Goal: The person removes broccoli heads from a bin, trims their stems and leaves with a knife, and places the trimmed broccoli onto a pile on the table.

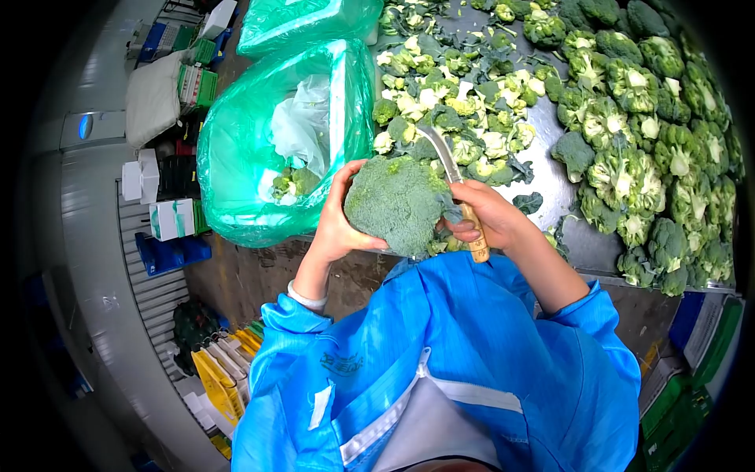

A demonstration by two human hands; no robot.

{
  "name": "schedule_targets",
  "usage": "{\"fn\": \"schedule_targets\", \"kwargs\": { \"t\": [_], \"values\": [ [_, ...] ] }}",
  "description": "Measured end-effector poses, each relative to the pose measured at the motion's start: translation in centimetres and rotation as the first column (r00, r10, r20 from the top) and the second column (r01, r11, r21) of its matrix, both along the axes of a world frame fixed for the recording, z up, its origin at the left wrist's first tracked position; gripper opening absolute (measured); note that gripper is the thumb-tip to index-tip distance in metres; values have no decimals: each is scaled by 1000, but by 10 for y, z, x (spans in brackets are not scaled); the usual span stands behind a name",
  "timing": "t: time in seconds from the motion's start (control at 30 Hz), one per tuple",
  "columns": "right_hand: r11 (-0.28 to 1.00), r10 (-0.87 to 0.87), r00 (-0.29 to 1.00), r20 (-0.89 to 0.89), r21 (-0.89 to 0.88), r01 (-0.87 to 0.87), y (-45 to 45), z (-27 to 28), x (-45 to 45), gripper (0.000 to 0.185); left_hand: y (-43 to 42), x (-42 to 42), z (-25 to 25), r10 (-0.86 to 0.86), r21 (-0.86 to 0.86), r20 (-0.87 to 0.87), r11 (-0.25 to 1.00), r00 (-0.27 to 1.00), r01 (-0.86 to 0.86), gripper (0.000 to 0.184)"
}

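Note:
A large green broccoli head [397, 203] is held in front of my chest, its florets facing up. My left hand [340, 216] grips its left side, fingers behind and thumb at the lower edge. My right hand [491, 216] is wrapped round the wooden handle of a curved knife [444, 153]. The blade points up and to the left, just beyond the right side of the broccoli. Whether the right fingers also touch the broccoli I cannot tell. Cut florets and trimmings [448, 98] lie on the metal table [594, 245] behind the knife.
Many broccoli heads [629, 173] are piled on the table's right side. A crate lined with a green plastic bag [228, 169] stands at the left, with some scraps inside; another lined crate [291, 23] is behind it. Yellow crates [216, 385] stand at lower left, green ones [668, 409] at lower right.

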State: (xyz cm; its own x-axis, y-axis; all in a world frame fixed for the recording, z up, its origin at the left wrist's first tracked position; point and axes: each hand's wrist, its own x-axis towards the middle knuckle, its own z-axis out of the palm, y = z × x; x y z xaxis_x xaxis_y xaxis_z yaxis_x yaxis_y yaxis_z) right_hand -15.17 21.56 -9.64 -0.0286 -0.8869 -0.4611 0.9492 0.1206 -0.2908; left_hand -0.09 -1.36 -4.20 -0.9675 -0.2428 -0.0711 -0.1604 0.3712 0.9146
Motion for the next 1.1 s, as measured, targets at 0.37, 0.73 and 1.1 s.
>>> {"fn": "schedule_targets", "kwargs": {
  "t": [0.37,0.73,1.1],
  "values": [
    [967,-209,978,-23,-151,203,-7,20,7,55,30,24,-16,204,823,242,475,949,-312,101],
    [949,-285,943,-173,-186,253,-9,16,2,48,46,25,-8,143,918,268,260,953,-298,90],
    [990,137,-638,-757,85,111,28,6,-5,50,27,23,-1,261,814,299,433,918,-388,78]
  ]
}}
